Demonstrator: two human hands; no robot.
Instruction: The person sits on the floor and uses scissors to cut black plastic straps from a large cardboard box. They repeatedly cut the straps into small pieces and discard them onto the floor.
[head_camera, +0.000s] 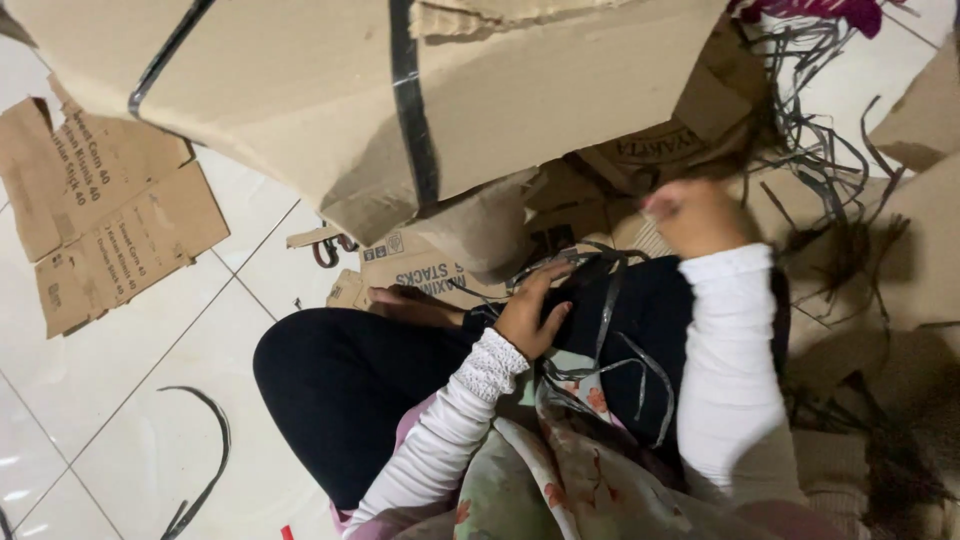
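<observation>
Two hands work in the head view, over a lap in dark trousers on a white tiled floor (120, 400). The left hand (535, 312) lies near the centre, fingers curled down and pressed onto a bunch of black plastic straps (600, 300) draped across the knee; it looks clamped on them, though the fingertips are hidden. The right hand (695, 215), at about 1 o'clock from the left, is blurred with motion and appears closed into a loose fist; whether it grips a strap I cannot tell. A large cardboard box (330, 90), banded with black strapping, fills the 12 o'clock side. Flattened cardboard pieces (100, 210) lie at 9 o'clock, a loose strap (205, 450) at 7 o'clock, and a tangle of more straps (830, 130) at 2 o'clock.

Done well, I judge, the left hand should pin the bundle firmly against the knee while the right draws one strap at a time, away from the tangle.
</observation>
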